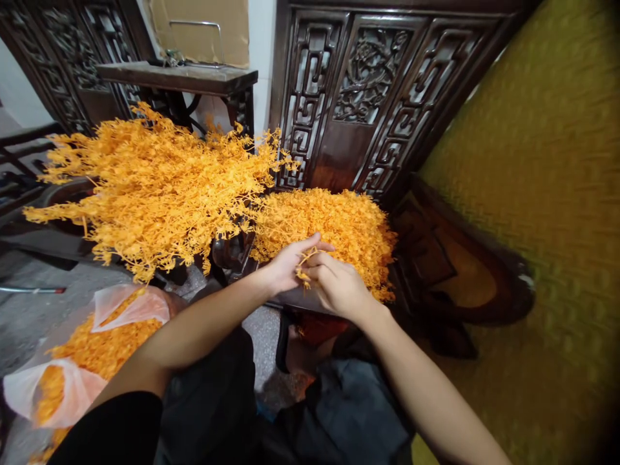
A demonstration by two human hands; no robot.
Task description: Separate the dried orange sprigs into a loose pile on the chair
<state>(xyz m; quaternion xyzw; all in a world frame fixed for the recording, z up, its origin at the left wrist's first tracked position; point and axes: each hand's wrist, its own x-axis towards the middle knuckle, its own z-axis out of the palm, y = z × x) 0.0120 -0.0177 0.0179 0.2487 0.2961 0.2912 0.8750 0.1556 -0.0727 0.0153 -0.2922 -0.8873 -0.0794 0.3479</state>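
Observation:
A small orange plastic flower sprig (303, 276) is between my two hands, in front of a low heap of the same orange pieces. My left hand (287, 266) is closed around one side of it, thumb raised, its other fingers partly hidden. My right hand (339, 283) pinches the sprig from the other side with curled fingers. Just beyond my hands, the dense orange heap (334, 216) covers a dark wooden surface. To the left, a larger pile of branching orange sprigs (165, 187) spreads out.
A clear plastic bag (128, 311) with orange pieces stands on the floor at lower left. Behind are a dark wooden stand (179, 76) and carved wooden panels (334, 148). A curved wooden armrest (513, 303) lies to the right, near a yellow-green textured surface (547, 174).

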